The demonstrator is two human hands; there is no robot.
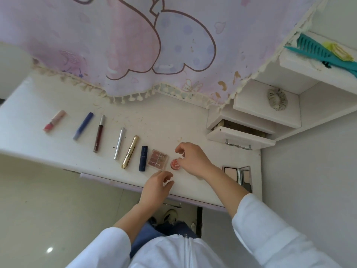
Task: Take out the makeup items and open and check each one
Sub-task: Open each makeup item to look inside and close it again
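Makeup items lie in a row on the white desk [158, 124]: a pink lip gloss [55, 121], a blue tube [83, 125], a dark red lip gloss [99, 133], a silver pen [119, 143], a gold mascara [129, 151], a navy lipstick [143, 158], a small eyeshadow palette [158, 159] and a closed round red pot [174, 165]. My right hand [193, 161] hovers over the pot, its thumb tip touching the pot's right edge and its index finger lifted clear. Near the desk's front edge my left hand [157, 182] hangs loosely curled, holding nothing.
An open mirrored compact [238, 176] lies at the desk's right end. Behind it a drawer [239, 135] stands partly pulled out. Shelves at the right hold a scrunchie [277, 99] and a teal comb [318, 51]. A pink tasselled cloth [135, 45] hangs over the back.
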